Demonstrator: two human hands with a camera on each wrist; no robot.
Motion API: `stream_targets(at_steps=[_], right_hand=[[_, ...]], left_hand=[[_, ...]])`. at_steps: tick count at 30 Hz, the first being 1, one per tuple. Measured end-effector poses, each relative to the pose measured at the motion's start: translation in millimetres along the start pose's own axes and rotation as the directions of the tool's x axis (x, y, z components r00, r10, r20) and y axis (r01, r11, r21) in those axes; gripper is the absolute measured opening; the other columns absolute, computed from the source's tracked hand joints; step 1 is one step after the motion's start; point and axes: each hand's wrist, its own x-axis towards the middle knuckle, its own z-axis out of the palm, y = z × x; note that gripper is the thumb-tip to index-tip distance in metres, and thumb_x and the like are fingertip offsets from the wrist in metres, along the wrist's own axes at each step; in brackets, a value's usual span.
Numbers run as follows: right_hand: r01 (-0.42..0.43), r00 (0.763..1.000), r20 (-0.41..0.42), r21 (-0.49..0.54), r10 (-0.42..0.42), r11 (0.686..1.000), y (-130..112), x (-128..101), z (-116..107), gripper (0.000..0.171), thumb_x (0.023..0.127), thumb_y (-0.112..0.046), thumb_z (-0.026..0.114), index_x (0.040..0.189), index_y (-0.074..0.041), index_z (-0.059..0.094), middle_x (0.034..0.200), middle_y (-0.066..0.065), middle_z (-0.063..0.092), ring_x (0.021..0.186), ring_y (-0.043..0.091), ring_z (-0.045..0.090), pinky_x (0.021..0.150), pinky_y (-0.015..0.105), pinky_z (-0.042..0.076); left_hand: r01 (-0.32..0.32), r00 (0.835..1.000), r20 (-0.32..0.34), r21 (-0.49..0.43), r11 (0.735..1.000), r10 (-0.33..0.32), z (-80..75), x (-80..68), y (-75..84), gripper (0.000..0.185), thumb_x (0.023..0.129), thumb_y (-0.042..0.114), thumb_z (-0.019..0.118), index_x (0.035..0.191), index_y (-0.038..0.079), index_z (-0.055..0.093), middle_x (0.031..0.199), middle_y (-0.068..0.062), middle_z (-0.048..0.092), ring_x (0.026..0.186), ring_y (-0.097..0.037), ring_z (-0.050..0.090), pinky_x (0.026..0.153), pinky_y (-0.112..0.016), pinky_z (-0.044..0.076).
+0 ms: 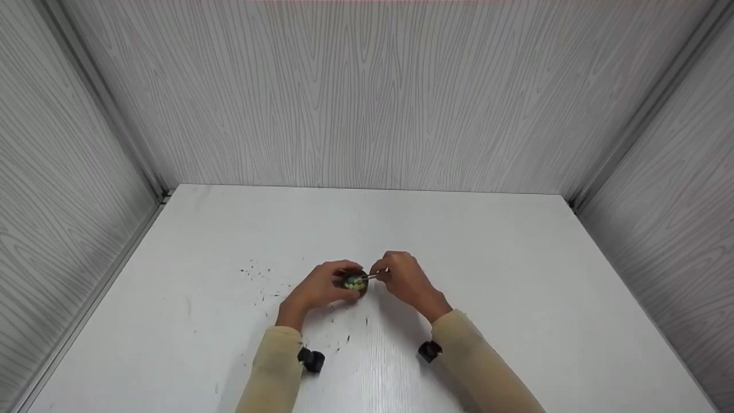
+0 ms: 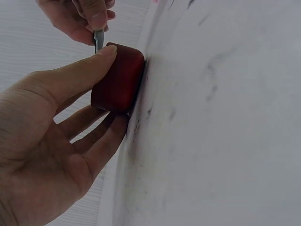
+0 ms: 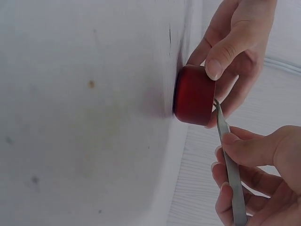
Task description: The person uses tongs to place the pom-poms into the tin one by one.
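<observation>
A small red round container stands on the white table, its open top showing yellow, green and bluish bits in the head view. My left hand holds it between thumb and fingers from the left side. From the right, my right hand pinches a pair of metal tweezers between thumb and fingers. The bent tips of the tweezers reach over the container's rim in the right wrist view. What lies between the tips is hidden behind the red wall there.
Dark specks and short dark strands are scattered on the white tabletop to the left of and in front of the hands. Grey wood-grain panels wall the table at the back and both sides. Each sleeved wrist carries a small black camera.
</observation>
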Motion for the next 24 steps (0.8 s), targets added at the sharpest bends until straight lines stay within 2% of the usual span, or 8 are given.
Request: stream_targets(at_steps=[12,24], right_hand=[[-0.022,1.000,-0.004,0.037,0.022,0.999,3.0,-4.4,-14.3,0.017,0.090,0.007,0.072,0.097,-0.005,0.082,0.089,0.010,0.074,0.085,0.023,0.069,0.075,0.039,0.061],[-0.055,0.998,-0.018,0.051,0.056,0.997,10.3,-9.3,-25.5,0.019,0.091,0.007,0.071,0.095,-0.007,0.083,0.087,0.010,0.074,0.083,0.020,0.068,0.074,0.038,0.060]], left_hand=[[0.007,1.000,-0.013,0.011,1.000,-0.006,0.3,-0.8,1.9,0.053,0.088,0.016,0.083,0.137,0.014,0.064,0.137,-0.011,0.066,0.131,-0.034,0.061,0.112,-0.054,0.048],[0.019,1.000,-0.009,0.008,1.000,-0.019,0.2,-0.4,2.1,0.054,0.087,0.016,0.083,0.138,0.013,0.064,0.139,-0.013,0.065,0.133,-0.037,0.060,0.113,-0.055,0.048]])
